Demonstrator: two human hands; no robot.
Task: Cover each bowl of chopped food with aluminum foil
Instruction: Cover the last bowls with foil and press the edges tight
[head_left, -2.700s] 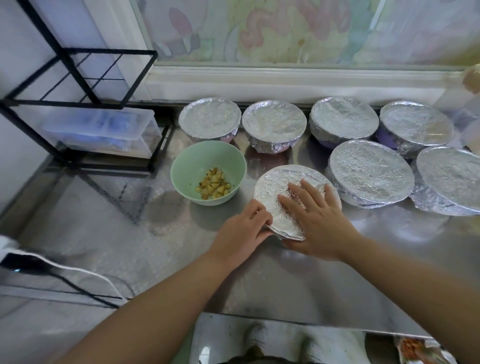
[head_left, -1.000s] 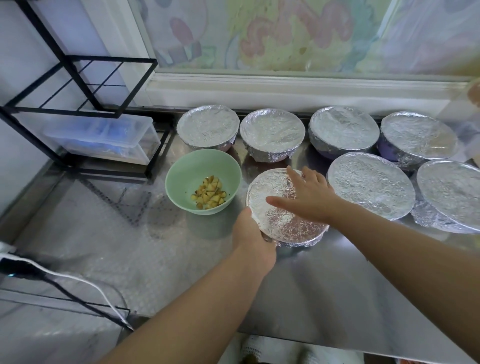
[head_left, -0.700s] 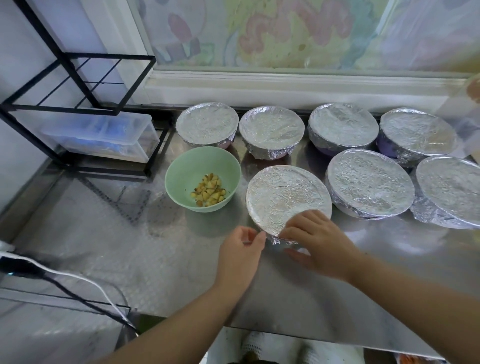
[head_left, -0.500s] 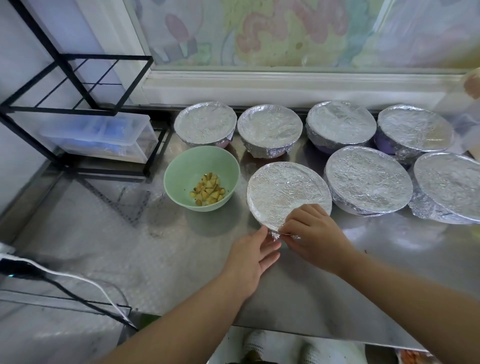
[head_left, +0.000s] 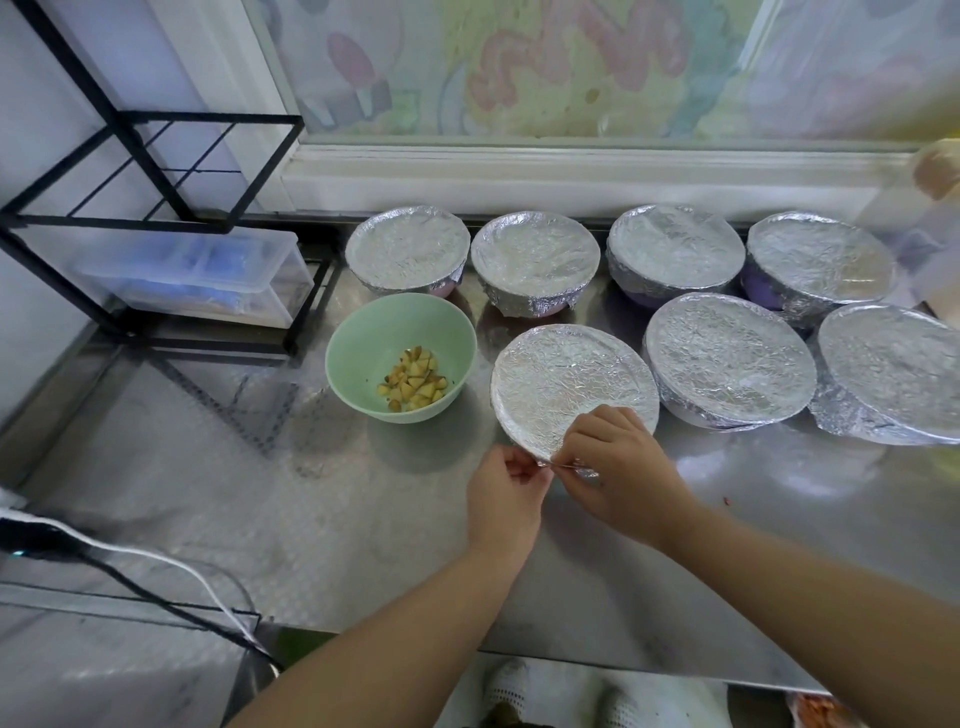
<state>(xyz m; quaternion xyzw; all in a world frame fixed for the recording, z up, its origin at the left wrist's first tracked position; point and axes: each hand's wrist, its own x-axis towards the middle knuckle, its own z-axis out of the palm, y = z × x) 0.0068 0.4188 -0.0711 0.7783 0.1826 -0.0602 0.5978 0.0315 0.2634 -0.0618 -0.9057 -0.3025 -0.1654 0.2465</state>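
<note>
Two hands, left hand (head_left: 506, 493) and right hand (head_left: 618, 467), are pinched on the near edge of the foil (head_left: 571, 384); a green bowl (head_left: 363, 343) is left uncovered beside it.

1. Foil (head_left: 566, 379) on the near bowl: bright thin metal, finely crinkled, glinting. The six other covers look the same.
2. Green bowl (head_left: 374, 338), left: smooth with a soft sheen — plastic or ceramic, cannot tell.
3. Table (head_left: 322, 509): steel, dully reflective, faintly patterned at left.
4. Rack (head_left: 147, 156), far left: black matt metal bars.
5. Box (head_left: 208, 280) in it — clear, slightly cloudy plastic.
</note>
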